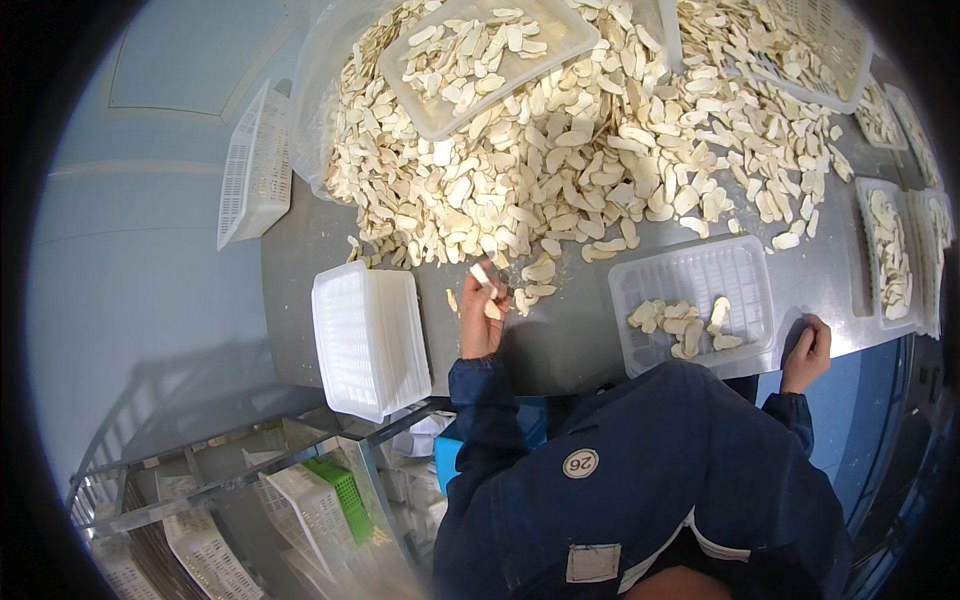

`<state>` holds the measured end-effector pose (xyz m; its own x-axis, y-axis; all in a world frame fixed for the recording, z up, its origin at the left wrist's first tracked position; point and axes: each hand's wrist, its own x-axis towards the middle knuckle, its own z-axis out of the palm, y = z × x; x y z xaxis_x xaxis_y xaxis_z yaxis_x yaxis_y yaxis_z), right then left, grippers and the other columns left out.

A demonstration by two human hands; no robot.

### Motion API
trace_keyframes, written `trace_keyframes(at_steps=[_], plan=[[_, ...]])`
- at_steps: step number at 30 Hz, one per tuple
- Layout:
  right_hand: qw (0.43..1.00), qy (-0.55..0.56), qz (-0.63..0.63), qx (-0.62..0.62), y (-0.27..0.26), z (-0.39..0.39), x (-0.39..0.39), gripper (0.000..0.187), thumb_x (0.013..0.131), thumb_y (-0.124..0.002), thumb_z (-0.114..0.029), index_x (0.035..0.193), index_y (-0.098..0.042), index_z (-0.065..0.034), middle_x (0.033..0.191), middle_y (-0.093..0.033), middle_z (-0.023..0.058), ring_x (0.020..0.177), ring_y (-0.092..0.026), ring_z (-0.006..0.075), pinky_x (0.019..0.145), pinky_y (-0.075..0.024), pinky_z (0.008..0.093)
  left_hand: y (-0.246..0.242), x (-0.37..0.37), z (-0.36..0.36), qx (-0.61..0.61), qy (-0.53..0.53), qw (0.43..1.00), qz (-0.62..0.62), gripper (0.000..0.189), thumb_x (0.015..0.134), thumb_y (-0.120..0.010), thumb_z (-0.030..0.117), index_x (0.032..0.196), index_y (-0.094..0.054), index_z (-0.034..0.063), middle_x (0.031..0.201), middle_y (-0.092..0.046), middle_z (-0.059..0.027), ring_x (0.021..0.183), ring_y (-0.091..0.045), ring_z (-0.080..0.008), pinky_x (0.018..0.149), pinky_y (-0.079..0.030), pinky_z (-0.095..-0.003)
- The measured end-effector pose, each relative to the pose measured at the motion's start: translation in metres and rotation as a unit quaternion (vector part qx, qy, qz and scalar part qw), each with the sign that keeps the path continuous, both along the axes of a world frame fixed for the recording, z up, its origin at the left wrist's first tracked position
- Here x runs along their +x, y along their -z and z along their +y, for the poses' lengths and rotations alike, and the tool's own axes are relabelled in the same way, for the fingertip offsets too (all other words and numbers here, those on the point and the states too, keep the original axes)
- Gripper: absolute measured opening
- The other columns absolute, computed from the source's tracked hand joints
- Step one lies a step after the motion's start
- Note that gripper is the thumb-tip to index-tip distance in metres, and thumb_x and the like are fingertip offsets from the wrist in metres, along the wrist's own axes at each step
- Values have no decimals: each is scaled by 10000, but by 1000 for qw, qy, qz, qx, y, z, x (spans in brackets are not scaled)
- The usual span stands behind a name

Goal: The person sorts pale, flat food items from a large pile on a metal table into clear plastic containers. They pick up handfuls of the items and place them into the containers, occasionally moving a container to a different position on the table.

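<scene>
My left hand (486, 304) is at the front edge of a large heap of pale, elongated dried slices (480, 180) and holds a few slices (493, 307) between its fingers. Just right of it, several loose slices (538, 281) lie on the steel table (570, 345). A clear ribbed plastic tray (739, 281) sits in front of my body, with a small group of slices inside. Beyond the tray's right side, my right hand (808, 352) rests at the table's front edge, fingers curled, with nothing visible in them.
A stack of empty plastic trays (367, 337) stands at left. Another tray (450, 124) with slices lies on the heap. White perforated baskets (259, 169) (840, 45) stand at left and far right. Filled trays (889, 255) line the right side. A metal rack (225, 495) holds baskets below left.
</scene>
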<state>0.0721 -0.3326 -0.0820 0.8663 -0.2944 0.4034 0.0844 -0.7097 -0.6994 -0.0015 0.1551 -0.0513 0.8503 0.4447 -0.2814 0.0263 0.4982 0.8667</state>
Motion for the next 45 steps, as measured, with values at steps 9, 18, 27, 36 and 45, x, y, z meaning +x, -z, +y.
trace_keyframes(at_steps=[9, 18, 27, 36, 45], plan=[[1000, 2, 17, 19, 6, -4, 0, 163, 885, -489, -24, 960, -633, -8, 920, -666, 81, 822, -627, 161, 746, -487, 267, 11, 76, -5, 534, -110, 820, 177, 259, 806, -700, 138, 946, -546, -16, 732, -565, -41, 629, -495, -120, 575, -425, -275], [1000, -6, 4, 1, 7, -6, -1, 159, 885, -487, -17, 955, -629, -5, 914, -666, 89, 822, -625, 163, 744, -488, 271, 8, 52, 8, 164, -20, 978, 128, 141, 854, -651, 173, 955, -642, 75, 765, -607, 38, 612, -512, -43, 471, -325, -184], [1000, -5, 1, 18, 1, -1, 0, 159, 877, -484, 6, 925, -636, 0, 898, -656, 93, 813, -626, 184, 737, -488, 269, -5, 71, -27, 615, -13, 760, 211, 257, 759, -691, 195, 926, -659, 3, 658, -641, -132, 609, -623, -230, 592, -477, -333], [1000, -4, -8, 3, 2, -2, 0, 158, 875, -487, 12, 931, -635, 5, 892, -657, 100, 809, -625, 183, 739, -489, 269, -45, 50, -58, 31, 95, 989, 110, 181, 863, -619, 139, 999, -605, 20, 887, -624, -34, 778, -598, -101, 644, -458, -214], [1000, -2, 6, 4, 3, -4, -1, 164, 879, -490, -7, 949, -639, -7, 893, -663, 85, 794, -623, 167, 724, -488, 265, -40, 55, -95, 587, 140, 797, 31, 331, 701, -706, 124, 997, -595, 27, 940, -564, -166, 964, -519, -340, 838, -419, -401]])
